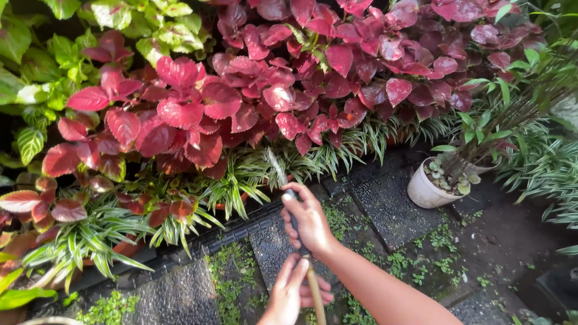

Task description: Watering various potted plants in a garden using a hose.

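Closest to the lens, at the bottom edge, the left hand (293, 295) wraps its fingers around a thin tan hose (315, 295) low on its length, thumb lying alongside. Just above it the right hand (309, 221) is closed in a fist around the hose's dark end piece (291, 196), with the forearm running down to the lower right corner. From that end a narrow jet of water (276, 166) shoots up and slightly left toward the planting (the stream is thin and partly blurred, so where it lands cannot be told).

The hose itself sits in the lower middle of the view, held nearly upright between the two hands, above wet dark stone pavers (388, 207) with small green weeds (230, 278) growing in the gaps.

Beyond the hands, a band of striped green-and-white grassy plants (232, 189) edges the bed. Behind them stands a dense mass of red-leaved foliage (241, 90), crimson at the left and darker maroon toward the upper right. Lime-green and variegated leaves (54, 48) fill the upper left corner.

To the right, well apart from the hands, a round white pot (424, 192) sits tilted on the paving, holding small pale-green succulents (448, 177) and a thin-stemmed plant. More striped grassy leaves (542, 168) crowd the right edge.
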